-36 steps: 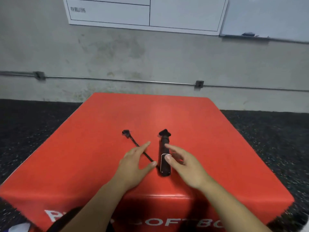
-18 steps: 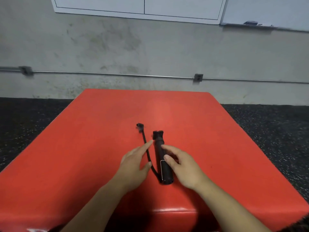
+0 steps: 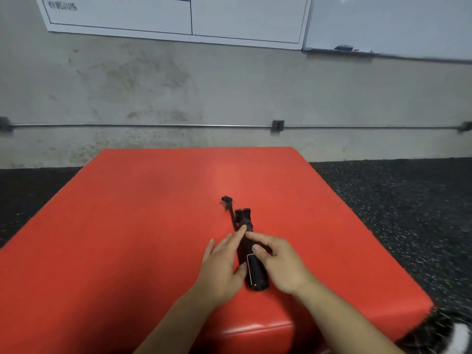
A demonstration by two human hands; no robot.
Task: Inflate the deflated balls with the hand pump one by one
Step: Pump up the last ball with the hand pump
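Note:
A black hand pump lies on top of the red soft box, pointing away from me. Its thin black hose runs along its left side to a small end piece at the far end. My right hand grips the pump's body from the right, thumb on top and index finger curled across it. My left hand touches the pump's left side with fingers nearly straight. A black-and-white patch, maybe a ball, shows blurred at the bottom right corner.
The box stands on dark speckled rubber flooring, close to a grey concrete wall with a metal conduit. Whiteboards hang above on the wall.
My two hands have closed in on the pump; the right hand's fingers now curl over it. The hose has swung in to lie alongside the pump.

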